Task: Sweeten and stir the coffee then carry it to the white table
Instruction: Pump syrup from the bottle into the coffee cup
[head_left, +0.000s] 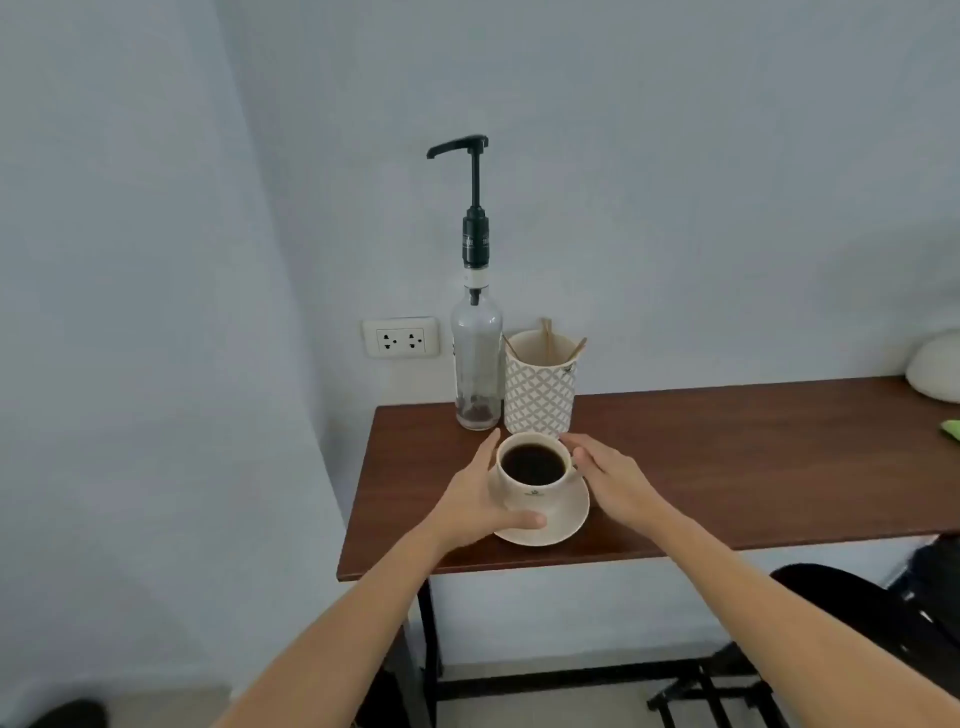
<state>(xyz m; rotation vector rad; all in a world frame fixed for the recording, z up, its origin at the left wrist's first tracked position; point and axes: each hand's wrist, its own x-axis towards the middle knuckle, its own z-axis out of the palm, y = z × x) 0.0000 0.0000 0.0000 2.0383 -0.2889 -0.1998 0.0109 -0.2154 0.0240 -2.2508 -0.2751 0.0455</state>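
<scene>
A cream cup (531, 491) full of black coffee stands on a cream saucer (569, 522) near the left end of the brown table (727, 467). My left hand (480, 506) grips the saucer's left rim, thumb on top. My right hand (610, 475) lies at the cup's right side by the handle, fingers apart; I cannot tell whether it touches. Behind the cup stands a clear syrup bottle (477, 364) with a tall black pump, spout pointing left. Next to it a patterned holder (540, 389) contains wooden stir sticks (547, 338).
The table stands against a pale wall with a double socket (400, 338) at the left. A white rounded object (937, 366) and something green (950, 428) sit at the table's right end. A black chair (857, 623) stands below at the right.
</scene>
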